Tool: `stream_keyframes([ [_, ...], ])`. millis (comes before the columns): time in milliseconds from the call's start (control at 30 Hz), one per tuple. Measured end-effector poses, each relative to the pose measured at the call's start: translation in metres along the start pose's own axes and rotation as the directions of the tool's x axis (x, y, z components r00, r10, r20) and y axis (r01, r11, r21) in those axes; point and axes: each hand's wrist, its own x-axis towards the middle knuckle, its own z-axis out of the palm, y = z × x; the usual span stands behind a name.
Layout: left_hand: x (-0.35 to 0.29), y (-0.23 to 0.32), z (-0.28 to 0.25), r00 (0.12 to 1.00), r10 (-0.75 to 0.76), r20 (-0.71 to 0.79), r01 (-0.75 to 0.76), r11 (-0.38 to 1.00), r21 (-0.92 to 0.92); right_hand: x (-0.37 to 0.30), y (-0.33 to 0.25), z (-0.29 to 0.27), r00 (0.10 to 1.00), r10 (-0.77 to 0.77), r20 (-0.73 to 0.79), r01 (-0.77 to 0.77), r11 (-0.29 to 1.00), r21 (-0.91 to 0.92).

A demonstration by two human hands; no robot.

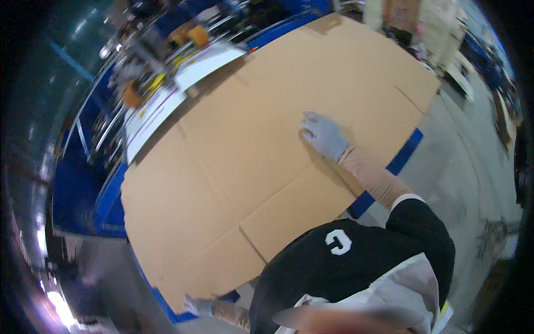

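Note:
A large brown cardboard sheet (239, 150) with crease lines and short slots lies flat, spread across a blue-edged surface. Over its right half is my right hand (325, 136) in a pale grey glove, its fingers bent but apart, with nothing visible in them. At the sheet's near left corner, my gloved left hand (199, 306) grips the edge; blur softens its fingers. Tan sleeves cover both forearms.
Beyond the sheet's far left edge stands a blue rack (105, 206) with metal bars, orange rollers and white panels (158, 119). Blue edging (405, 151) shows under the sheet on the right, beside a grey floor (445, 167). Cartons and other goods stand at the far right.

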Motion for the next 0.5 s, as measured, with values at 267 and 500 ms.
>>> stream_keyframes([
  [267,-0.004,0.004,0.008,0.926,-0.104,0.362,0.268,0.856,-0.442,-0.068,0.041,-0.077,0.875,0.372,-0.309,-0.398,0.917,-0.024],
  [500,-0.01,-0.001,-0.018,0.8,-0.1,0.592,0.487,0.684,-0.543,-0.041,0.012,-0.068,0.943,0.298,-0.151,-0.262,0.94,0.218],
])
